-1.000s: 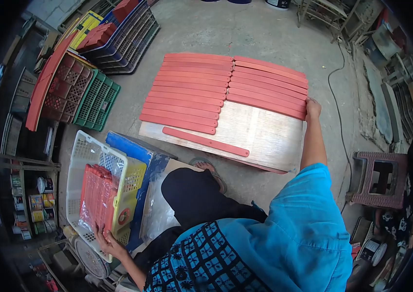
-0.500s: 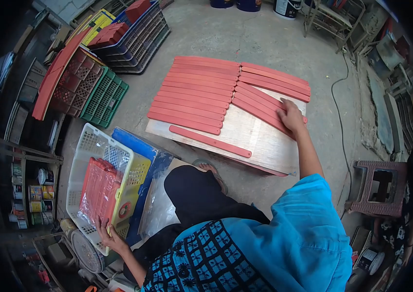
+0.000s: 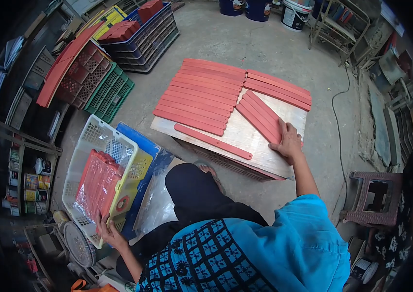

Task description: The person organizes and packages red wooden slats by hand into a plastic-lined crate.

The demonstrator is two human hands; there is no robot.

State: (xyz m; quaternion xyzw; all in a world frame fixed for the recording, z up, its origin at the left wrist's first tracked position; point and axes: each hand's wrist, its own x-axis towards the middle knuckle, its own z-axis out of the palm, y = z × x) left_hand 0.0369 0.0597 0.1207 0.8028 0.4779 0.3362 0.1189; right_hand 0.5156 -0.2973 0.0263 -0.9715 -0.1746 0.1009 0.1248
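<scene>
Where the right hand (image 3: 289, 143) rests: fingers spread on angled, round-ended red slats (image 3: 259, 117).
Left hand (image 3: 111, 235): fingers parted, at perforated plastic basket (image 3: 83, 145).
Board (image 3: 291, 108): pale, grained.

Grey concrete floor (image 3: 218, 36), a plastic stool (image 3: 373, 198) at right, shelves of cans (image 3: 35, 182) at left

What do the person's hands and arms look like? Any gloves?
No gloves: the right hand and left hand are bare. The right sleeve is bright blue, loose and wrinkly, and leaves the forearm uncovered. I can't make out where the left sleeve ends.
</scene>
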